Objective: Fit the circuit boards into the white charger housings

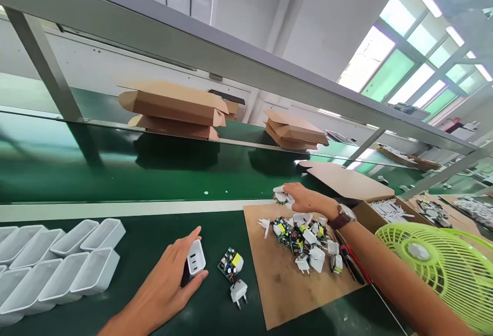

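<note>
My left hand [169, 269] rests low over the green bench with thumb and fingers around a white charger case [196, 258], whose port openings face up. Beyond the brown cardboard sheet, my right hand [302, 197] pinches a small circuit board assembly [283, 197] with white parts; some of it is hidden by the fingers. Below that wrist lies a heap of circuit boards and white plug pieces [304, 236] on the cardboard sheet [277, 295]. Between my hands sit a loose circuit board [230, 264] and a white two-pin plug [239, 292], apparently wired together.
White trays [96, 272] stand in rows at left. A green fan [419, 259] and a cardboard box of white parts [389, 210] are at right. Red-handled pliers [356, 264] lie beside the heap. A metal shelf beam [231, 63] crosses above, with folded cartons [173, 107] behind.
</note>
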A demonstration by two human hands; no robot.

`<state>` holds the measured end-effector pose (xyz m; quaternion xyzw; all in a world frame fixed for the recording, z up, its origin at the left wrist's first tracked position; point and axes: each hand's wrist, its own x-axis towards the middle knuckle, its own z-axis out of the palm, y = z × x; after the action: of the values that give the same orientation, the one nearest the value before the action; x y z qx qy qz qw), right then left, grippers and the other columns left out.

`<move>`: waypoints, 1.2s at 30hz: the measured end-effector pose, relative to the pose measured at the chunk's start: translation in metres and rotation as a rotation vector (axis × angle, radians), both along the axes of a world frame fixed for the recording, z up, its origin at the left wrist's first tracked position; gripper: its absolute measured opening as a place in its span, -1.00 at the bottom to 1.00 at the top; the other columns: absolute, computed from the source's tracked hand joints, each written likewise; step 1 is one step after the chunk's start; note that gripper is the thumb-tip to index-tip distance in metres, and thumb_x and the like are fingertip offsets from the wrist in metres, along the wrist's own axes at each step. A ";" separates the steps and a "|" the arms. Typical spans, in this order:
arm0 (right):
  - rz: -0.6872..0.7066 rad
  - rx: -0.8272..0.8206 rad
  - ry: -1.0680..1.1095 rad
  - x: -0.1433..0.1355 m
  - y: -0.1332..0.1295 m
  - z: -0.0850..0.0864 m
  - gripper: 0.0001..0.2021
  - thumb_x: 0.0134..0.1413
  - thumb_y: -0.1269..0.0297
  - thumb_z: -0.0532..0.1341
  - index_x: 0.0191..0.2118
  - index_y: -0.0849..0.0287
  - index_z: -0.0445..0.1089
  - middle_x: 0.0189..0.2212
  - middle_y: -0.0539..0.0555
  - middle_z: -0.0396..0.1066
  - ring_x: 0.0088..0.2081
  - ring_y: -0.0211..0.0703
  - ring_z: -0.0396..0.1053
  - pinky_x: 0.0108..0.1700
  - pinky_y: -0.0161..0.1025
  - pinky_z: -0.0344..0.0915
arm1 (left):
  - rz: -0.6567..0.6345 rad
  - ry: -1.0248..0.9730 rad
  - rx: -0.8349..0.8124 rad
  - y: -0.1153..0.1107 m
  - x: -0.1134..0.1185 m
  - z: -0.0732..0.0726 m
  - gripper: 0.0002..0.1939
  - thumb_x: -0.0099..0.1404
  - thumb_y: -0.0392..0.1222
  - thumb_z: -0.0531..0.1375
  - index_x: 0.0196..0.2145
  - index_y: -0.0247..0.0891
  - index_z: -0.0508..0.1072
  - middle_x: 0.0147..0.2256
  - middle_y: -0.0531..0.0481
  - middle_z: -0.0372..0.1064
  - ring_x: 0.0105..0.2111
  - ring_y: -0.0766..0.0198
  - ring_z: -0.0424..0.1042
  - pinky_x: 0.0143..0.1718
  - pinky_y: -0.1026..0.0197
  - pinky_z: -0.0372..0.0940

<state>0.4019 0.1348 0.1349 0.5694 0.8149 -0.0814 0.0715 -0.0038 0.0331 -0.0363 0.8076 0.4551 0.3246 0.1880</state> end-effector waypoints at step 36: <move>0.389 0.200 0.618 -0.144 -0.103 -0.134 -0.59 0.28 0.11 0.18 0.20 0.03 0.40 0.05 0.26 0.48 0.04 0.19 0.49 0.08 0.11 0.49 | 0.083 -0.128 -0.030 -0.003 0.007 0.026 0.07 0.08 0.05 0.48 0.39 -0.23 0.05 0.14 -0.27 0.34 0.17 -0.13 0.40 0.24 -0.24 0.32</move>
<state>0.2582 0.0314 0.0010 0.3569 0.8948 -0.1544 -0.2194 0.0033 0.0302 -0.0106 0.7625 0.4802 0.3765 0.2151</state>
